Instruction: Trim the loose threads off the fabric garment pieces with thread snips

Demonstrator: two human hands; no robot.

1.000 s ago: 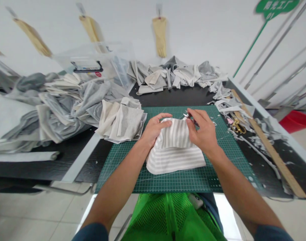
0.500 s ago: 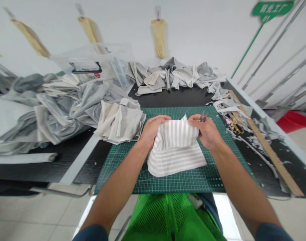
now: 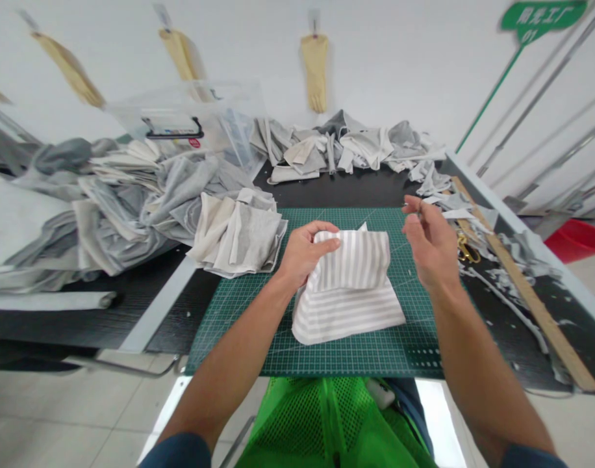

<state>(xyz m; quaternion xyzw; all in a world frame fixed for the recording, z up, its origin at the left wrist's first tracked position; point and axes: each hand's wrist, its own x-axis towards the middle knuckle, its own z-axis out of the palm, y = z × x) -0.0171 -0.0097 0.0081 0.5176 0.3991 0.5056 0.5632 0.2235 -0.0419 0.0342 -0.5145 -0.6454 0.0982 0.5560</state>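
A grey-and-white striped fabric piece lies folded on the green cutting mat. My left hand grips its upper left edge, thumb on top and fingers curled under. My right hand hovers just right of the fabric, off the cloth. Its fingers are pinched together around small metal snips, of which only the tip shows.
Stacks of grey and cream fabric crowd the left side and back of the table. Gold scissors, a long wooden ruler and fabric scraps lie at the right. A clear plastic box stands at the back left, a green mesh bag by my lap.
My right hand has lifted off the fabric's top right corner and moved up and to the right. The left hand keeps its grip, and the fabric's top edge has dropped flatter.
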